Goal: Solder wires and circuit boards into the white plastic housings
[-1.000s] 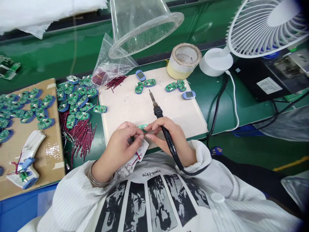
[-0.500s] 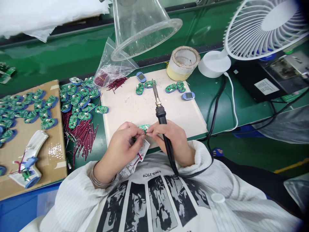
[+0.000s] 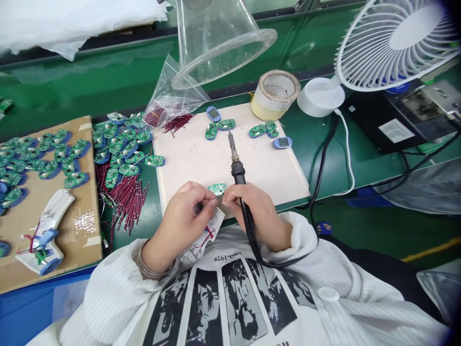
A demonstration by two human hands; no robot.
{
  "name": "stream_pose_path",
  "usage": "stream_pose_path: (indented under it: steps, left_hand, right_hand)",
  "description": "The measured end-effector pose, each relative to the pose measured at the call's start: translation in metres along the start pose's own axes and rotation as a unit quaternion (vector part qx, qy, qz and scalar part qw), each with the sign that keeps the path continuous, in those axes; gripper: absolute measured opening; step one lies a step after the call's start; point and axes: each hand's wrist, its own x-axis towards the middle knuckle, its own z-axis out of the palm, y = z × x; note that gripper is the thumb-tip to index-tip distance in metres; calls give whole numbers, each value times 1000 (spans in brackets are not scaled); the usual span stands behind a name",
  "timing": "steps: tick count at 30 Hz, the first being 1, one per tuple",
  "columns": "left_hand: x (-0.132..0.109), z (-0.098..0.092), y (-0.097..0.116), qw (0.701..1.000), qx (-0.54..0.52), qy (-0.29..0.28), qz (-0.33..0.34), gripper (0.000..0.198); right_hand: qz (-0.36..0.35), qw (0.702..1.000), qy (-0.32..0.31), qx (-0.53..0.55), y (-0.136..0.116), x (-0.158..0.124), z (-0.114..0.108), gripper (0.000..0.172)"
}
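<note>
Left grip (image 3: 185, 211) pinched together (on what, I can't tell), right grip (image 3: 261, 214) closed around the soldering iron (image 3: 238, 173), I have a green board (image 3: 217, 188) just beyond the left. The right has drawn back slightly, baring more of the board: a clearer working view, I'd judge.

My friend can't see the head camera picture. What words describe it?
A person's right hand holds a black soldering iron, tip pointing away; the left hand is close to it, beside a green circuit board. More boards and dark red wires lie to the left; a tape roll and a white fan stand farther back.
</note>
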Motion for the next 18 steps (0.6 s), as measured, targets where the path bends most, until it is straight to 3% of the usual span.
stream_pose_path:
  steps: [4, 9, 13, 18]
  left_hand:
    - [-2, 0, 1, 999, -12, -36, 33, 15]
    - [-2, -2, 2, 999, -37, -23, 14, 19]
    - [-3, -2, 2, 999, -49, -12, 18, 20]
    - [-4, 1, 2, 997, -75, -15, 4, 23]
  right_hand:
    - [32, 996, 29, 78, -7, 1, -2, 13]
    - [43, 995, 76, 54, -11, 4, -12, 8]
    - [80, 983, 24, 166, -12, 3, -11, 24]
    - [104, 972, 31, 208, -9, 1, -3, 22]
